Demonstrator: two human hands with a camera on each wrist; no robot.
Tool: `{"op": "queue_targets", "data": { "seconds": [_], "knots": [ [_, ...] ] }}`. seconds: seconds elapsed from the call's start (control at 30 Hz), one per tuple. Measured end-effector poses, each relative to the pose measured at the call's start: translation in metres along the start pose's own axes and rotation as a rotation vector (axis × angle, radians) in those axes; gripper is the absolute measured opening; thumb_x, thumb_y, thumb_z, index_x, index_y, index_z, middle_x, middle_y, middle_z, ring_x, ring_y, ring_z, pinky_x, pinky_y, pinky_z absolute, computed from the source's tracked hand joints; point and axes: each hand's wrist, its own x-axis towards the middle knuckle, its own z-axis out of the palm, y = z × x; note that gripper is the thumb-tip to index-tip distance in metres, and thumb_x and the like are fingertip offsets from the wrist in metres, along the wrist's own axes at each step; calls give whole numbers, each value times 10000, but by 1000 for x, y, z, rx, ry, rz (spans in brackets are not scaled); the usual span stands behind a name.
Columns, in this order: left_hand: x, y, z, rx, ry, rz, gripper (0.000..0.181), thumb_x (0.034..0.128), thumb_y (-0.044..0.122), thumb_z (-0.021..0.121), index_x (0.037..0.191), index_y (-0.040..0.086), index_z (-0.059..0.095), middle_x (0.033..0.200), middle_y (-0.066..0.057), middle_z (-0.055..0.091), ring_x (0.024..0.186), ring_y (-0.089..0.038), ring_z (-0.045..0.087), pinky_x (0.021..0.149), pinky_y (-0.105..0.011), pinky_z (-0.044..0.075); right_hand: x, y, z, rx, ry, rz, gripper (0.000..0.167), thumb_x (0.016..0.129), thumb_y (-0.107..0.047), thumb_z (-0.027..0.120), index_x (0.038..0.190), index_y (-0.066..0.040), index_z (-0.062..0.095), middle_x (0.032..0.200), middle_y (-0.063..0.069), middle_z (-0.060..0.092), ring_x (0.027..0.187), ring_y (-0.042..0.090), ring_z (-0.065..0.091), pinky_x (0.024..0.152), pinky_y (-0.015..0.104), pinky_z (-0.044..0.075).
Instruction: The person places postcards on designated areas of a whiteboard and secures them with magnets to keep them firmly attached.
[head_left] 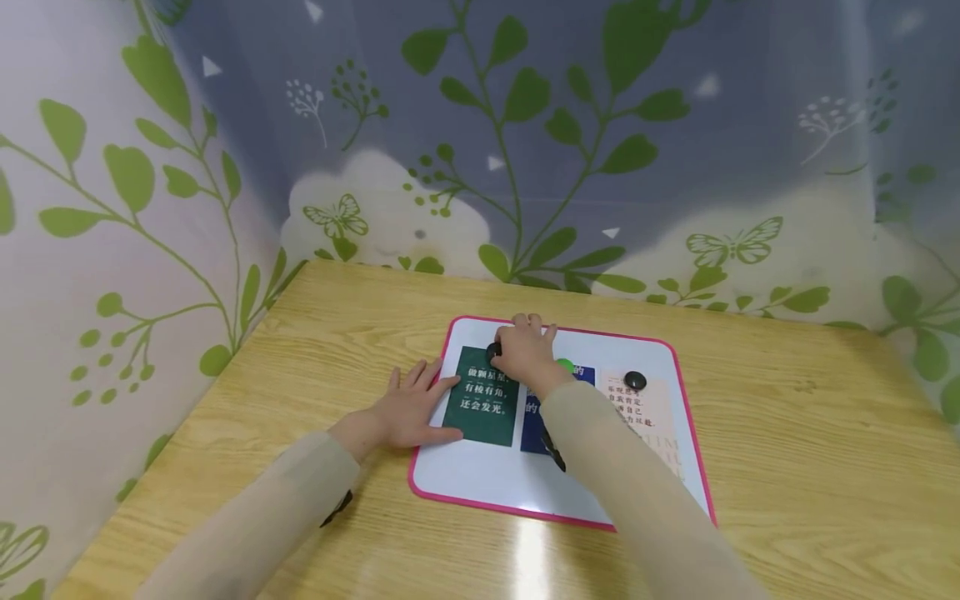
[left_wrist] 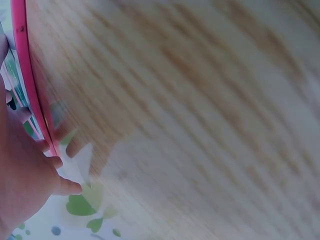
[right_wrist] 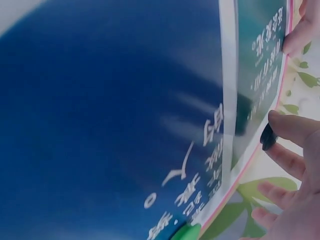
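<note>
A whiteboard (head_left: 480, 479) with a pink rim lies on the wooden table, bearing a green card (head_left: 472, 425), a blue card (head_left: 534, 437) and a pale pink card (head_left: 660, 421), all printed with white or dark characters. My right hand (head_left: 527, 354) pinches a round black magnet (right_wrist: 268, 137) between thumb and finger, over the top of the green card. Spread fingers of my left hand (head_left: 408, 408) rest at the board's left edge, with the thumb and a fingertip reaching the green card. A green magnet (head_left: 566, 365) sits on the blue card, partly behind my right hand.
Another black magnet (head_left: 635, 380) lies at the top of the pink card. Wooden table (head_left: 810, 442) surrounds the board. Behind and to the left stands a wall covering (head_left: 360, 187) printed with leaves and butterflies.
</note>
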Motion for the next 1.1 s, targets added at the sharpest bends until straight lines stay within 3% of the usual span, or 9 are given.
{"op": "queue_targets", "data": {
  "seconds": [0.57,1.1],
  "knots": [
    [-2,3,-2,3,-21,-14,839,820,636,535,1480,193,267,1569,-162,106,1430,-421,87,1086,-680,72,-1,-3,4,37,-39,5,344,877,-286,647,1173,-109,640,1311,146,472,1345,367,247,1103,642,97],
    [0,2,-4,-17,-2,-4,810,837,614,521,1470,164,294,1565,-173,112,1428,-430,69,1082,-684,64,-14,16,-3,65,29,15,482,904,-458,557,1245,-118,585,1446,173,376,1382,392,219,1092,648,127]
  ]
}}
